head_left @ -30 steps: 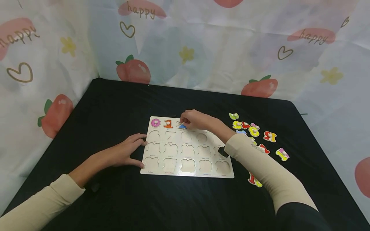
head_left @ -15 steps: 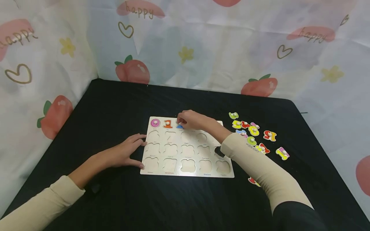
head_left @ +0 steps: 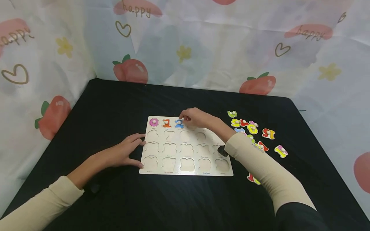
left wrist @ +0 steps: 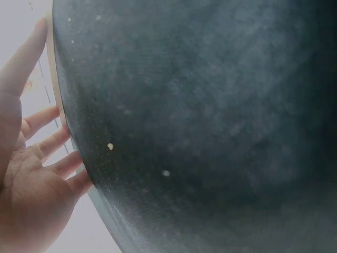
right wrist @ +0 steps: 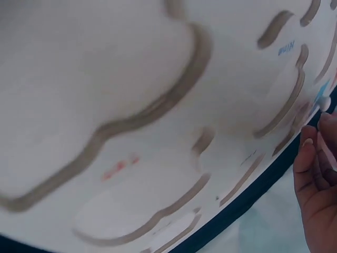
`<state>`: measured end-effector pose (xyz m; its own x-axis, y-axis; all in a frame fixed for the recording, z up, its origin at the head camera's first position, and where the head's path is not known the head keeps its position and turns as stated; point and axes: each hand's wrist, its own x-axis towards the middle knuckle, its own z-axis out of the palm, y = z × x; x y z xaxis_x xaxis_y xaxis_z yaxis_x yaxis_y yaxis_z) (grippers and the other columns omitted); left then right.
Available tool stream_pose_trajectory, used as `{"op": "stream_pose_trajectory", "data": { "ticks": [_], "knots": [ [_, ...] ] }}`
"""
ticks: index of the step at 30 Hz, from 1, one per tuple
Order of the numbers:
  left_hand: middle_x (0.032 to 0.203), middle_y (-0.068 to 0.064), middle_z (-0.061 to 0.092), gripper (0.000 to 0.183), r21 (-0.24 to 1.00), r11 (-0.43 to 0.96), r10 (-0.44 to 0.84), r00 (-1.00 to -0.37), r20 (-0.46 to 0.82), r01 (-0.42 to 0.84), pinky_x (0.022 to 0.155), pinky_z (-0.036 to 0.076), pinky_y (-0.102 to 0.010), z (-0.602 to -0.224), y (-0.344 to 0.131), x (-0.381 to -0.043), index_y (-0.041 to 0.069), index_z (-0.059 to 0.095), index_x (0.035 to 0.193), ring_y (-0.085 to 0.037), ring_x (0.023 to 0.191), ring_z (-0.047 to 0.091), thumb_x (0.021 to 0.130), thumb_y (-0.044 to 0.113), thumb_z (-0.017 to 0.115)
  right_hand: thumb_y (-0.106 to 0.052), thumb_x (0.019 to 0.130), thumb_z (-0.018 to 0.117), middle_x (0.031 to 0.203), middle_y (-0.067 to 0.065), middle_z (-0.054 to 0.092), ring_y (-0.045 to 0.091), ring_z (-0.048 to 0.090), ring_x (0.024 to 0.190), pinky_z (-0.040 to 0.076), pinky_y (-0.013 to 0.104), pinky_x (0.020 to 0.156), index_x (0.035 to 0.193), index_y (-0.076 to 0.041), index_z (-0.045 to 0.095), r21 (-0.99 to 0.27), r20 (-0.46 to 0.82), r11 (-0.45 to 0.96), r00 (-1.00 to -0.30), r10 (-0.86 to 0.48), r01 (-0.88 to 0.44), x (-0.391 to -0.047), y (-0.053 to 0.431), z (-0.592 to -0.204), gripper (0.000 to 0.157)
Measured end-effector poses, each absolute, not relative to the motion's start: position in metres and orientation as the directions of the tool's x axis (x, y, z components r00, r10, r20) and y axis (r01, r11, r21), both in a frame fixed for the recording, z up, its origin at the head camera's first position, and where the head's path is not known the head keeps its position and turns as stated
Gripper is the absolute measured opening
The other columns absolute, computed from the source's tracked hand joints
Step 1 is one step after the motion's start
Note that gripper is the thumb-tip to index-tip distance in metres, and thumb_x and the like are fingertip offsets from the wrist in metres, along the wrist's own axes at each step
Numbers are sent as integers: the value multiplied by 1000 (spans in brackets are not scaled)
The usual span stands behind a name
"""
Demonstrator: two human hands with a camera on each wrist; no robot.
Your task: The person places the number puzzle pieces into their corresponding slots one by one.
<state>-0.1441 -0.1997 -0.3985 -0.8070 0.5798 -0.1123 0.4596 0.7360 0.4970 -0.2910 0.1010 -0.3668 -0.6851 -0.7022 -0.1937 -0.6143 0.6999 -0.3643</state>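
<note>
The pale wooden number puzzle board lies on the black table. Its top row holds a pink 0 piece, an orange 1 piece and a blue 2 piece, each with a knob. With fingers spread, my left hand touches the board's left edge; the left wrist view shows the fingertips on the rim. My right hand is just right of the blue 2 over the top row. In the right wrist view my right hand's bent fingers are beside the piece's white knob, apparently just off it.
Several loose number pieces lie right of the board, among them a red-and-yellow one, a purple-and-yellow one and a green one. A red-and-yellow piece is partly behind the right sleeve. A printed cloth hangs behind the table.
My right hand has come off the blue 2 and moved slightly right, so the piece now shows fully in the board's top row. The left hand stays at the edge.
</note>
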Motion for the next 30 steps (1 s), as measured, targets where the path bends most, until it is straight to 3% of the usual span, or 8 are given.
{"op": "stream_pose_trajectory", "data": {
  "ticks": [19,30],
  "knots": [
    [147,-18,27,83,479,743,580,-806,-115,467,104,29,-53,-395,-200,-145,3,47,128,-37,135,21,68,50,79,-6,92,59,93,9,62,21,55,80,48,34,73,108,-1,64,-308,-149,777,-779,-610,-549,-296,180,-360,18],
    [147,-18,27,83,485,738,585,-803,-116,468,104,28,-54,-398,-198,-146,2,47,127,-38,134,22,68,51,78,-4,91,59,95,17,61,27,58,81,50,40,74,105,5,62,-190,-116,921,-924,-364,-339,-307,220,-352,17]
  ]
}}
